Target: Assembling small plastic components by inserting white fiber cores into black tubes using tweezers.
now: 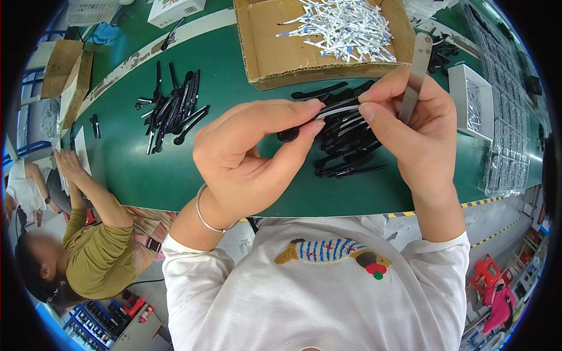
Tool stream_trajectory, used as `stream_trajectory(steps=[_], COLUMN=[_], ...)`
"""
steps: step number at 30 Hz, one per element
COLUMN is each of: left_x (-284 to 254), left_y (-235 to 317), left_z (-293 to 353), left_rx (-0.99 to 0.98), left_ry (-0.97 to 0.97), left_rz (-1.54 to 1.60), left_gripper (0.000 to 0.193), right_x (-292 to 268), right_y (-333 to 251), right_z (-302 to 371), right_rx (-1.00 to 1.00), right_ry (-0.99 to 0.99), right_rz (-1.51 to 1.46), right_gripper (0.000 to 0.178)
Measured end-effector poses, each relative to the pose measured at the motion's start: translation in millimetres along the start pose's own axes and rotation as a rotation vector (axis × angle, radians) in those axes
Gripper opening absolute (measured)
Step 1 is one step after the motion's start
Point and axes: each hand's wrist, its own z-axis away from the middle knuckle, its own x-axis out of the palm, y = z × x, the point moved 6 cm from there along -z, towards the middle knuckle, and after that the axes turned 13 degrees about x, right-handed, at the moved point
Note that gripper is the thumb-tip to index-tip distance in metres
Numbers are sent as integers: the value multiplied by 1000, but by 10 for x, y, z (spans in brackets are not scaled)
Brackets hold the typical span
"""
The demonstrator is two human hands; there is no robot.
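My left hand [252,149] pinches the rounded end of a slim black plastic part [288,134] between thumb and fingertips. My right hand [418,120] grips the same part's other end, so it spans the gap between both hands. A thin whitish strip [339,110] runs along the part's length. Tucked in my right hand's fingers, a flat metal tool [417,73], tweezers by its look, points upward. Just beneath my hands lies a pile of similar black parts [351,158], partly covered by them.
A cardboard box [257,58] of small white-and-blue strips [345,29] stands at the far side of the green table [252,196]. More black parts [172,111] lie to the left. At right are a white box [471,102] and clear trays [509,134]. A co-worker [102,251] sits at left.
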Motion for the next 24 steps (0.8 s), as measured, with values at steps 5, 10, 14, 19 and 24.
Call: stream_trajectory(steps=[5,10,14,19,24], left_x=[0,15,5,-7,0], left_y=[10,2,-31,-83,-71], left_z=[7,32,42,60,43], left_rx=[-26,-115,-161,-232,-223], left_ry=[4,-56,65,101,119], left_rz=[29,114,291,374,475], left_gripper=[22,19,22,22,20], right_x=[26,32,67,142,167], right_y=[6,10,-96,-222,-251], right_z=[21,47,115,162,217], right_rx=[-18,-129,-392,-622,-779], right_ry=[20,29,78,115,172], right_rz=[28,110,279,501,568], right_gripper=[13,13,16,20,18])
